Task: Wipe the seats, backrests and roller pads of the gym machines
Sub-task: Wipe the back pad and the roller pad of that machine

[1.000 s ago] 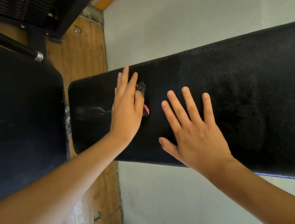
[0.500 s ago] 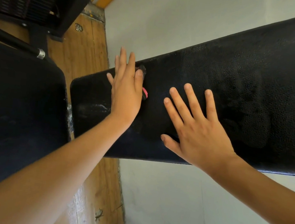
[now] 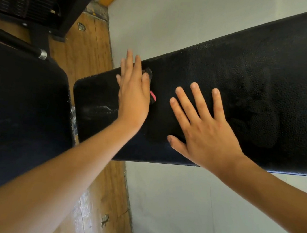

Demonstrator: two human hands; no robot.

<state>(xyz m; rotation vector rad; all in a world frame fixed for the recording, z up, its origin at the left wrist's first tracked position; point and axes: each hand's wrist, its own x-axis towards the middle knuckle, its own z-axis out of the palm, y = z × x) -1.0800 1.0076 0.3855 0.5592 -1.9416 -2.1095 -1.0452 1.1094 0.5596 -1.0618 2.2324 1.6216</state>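
Cloth — dark, pink-edged — beneath flat left hand on backrest; right hand spread flat beside it

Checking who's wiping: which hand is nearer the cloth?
Left. The left hand lies flat on the cloth; the right hand rests on the pad beside it, apart.

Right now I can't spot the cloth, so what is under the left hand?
A dark cloth with a pink edge peeks out beside the left hand, pressed flat on the pad. The palm covers the rest of it.
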